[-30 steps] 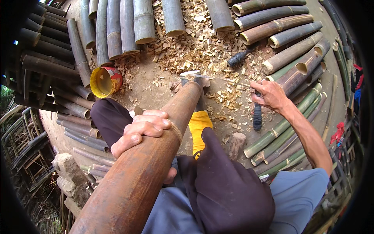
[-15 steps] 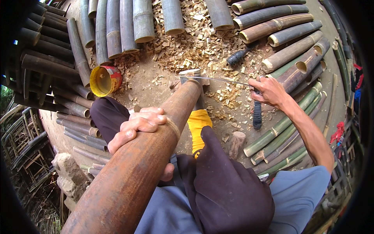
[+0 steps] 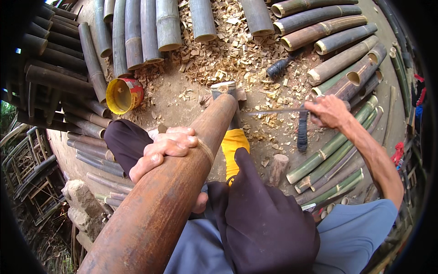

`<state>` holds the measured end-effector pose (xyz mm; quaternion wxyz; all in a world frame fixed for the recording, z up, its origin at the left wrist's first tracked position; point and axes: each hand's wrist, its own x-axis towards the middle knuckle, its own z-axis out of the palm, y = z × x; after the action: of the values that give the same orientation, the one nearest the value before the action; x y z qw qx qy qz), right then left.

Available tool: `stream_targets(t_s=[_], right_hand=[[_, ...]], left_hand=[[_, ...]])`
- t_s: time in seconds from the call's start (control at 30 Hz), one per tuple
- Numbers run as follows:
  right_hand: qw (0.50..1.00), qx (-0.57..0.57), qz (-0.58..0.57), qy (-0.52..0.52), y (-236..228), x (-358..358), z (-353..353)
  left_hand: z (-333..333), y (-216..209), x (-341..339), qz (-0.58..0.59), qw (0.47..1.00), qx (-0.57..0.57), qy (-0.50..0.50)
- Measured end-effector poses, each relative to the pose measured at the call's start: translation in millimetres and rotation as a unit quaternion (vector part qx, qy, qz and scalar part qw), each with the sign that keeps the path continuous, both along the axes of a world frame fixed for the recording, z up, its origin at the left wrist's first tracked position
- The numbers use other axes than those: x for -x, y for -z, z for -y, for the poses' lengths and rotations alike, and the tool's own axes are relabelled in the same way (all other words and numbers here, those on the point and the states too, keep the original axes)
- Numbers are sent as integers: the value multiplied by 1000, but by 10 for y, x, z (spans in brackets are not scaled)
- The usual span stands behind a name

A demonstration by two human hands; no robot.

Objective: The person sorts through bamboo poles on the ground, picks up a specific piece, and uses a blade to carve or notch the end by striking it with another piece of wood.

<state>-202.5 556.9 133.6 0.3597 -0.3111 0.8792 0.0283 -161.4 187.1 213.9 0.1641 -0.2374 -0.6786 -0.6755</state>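
The left hand point(image 3: 166, 148) lies over a big brown bamboo pole point(image 3: 178, 192). Its fingers curl over the top and the thumb goes under, so it grips the pole tight. The pole runs up from the person's lap, and its far end rests on a small block point(image 3: 224, 88) on the ground, well ahead of that hand.

The right hand point(image 3: 329, 111) is stretched out to the side, away from the pole. Its fingers are closed around a thin, long blade point(image 3: 273, 111). The blade points back toward the pole's far end. A dark handle point(image 3: 302, 132) hangs just under this hand; whether it belongs to the blade is hard to tell.

Wood chips point(image 3: 228, 50) lie all over the ground ahead of both hands. A yellow can point(image 3: 123, 95) lies on its side, out past the left hand.

To do this well, the left hand should hold the pole still on the block so it cannot roll. The blade should come in slowly, with its edge kept far from the gripping fingers.
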Motion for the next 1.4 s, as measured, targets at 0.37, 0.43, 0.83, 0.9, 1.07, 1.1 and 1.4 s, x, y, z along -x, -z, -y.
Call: stream_targets(t_s=[0.37,0.43,0.83,0.9,1.07,1.1,1.4], right_hand=[[991,46,-79,93,182,-543,-46],[987,19,-71,145,40,-642,-4],[747,238,-40,619,200,-1837,868],[727,247,-72,637,179,-1879,998],[685,275,-95,668,-53,-1688,1233],[688,255,-70,676,-79,-1621,1222],[640,311,-145,688,101,-1670,1472]], left_hand=[[86,202,251,11,998,-31,60],[67,411,479,102,993,47,41],[-370,1175,689,505,855,102,56],[-411,1299,933,517,847,97,77],[-531,1314,1747,379,922,83,10],[-626,1150,1674,358,930,67,41],[-776,982,9,509,836,-189,74]])
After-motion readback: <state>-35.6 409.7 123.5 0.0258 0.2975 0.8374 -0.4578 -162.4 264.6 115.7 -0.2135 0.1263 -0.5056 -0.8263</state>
